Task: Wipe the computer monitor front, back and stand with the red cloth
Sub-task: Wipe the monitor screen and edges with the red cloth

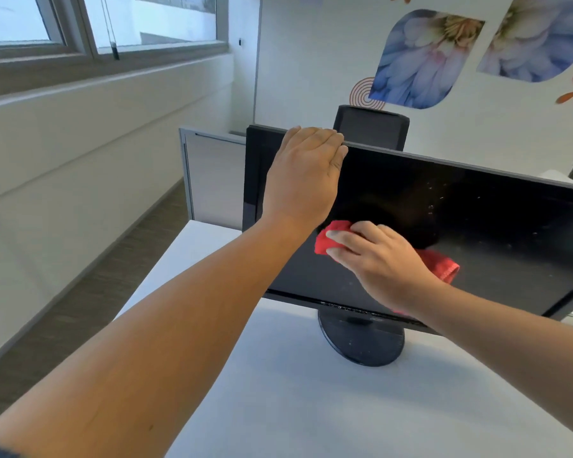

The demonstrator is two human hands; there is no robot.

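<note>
A black flat-panel computer monitor [493,226] stands on a white table [311,408] on its round black stand [361,342], its dark screen tilted back and speckled with dust. The left hand [306,173] lies over the monitor's upper left edge. Its grip is hooked, with the fingers held close together and bent over the top rim so that their tips are hidden behind it. The right hand [377,256] presses a crumpled red cloth [444,266] against the lower left part of the screen, fingers nearly flat on the fabric, which sticks out on both sides of the hand. Behind the monitor rise a black chair back [371,127] and a grey partition panel [212,180].
</note>
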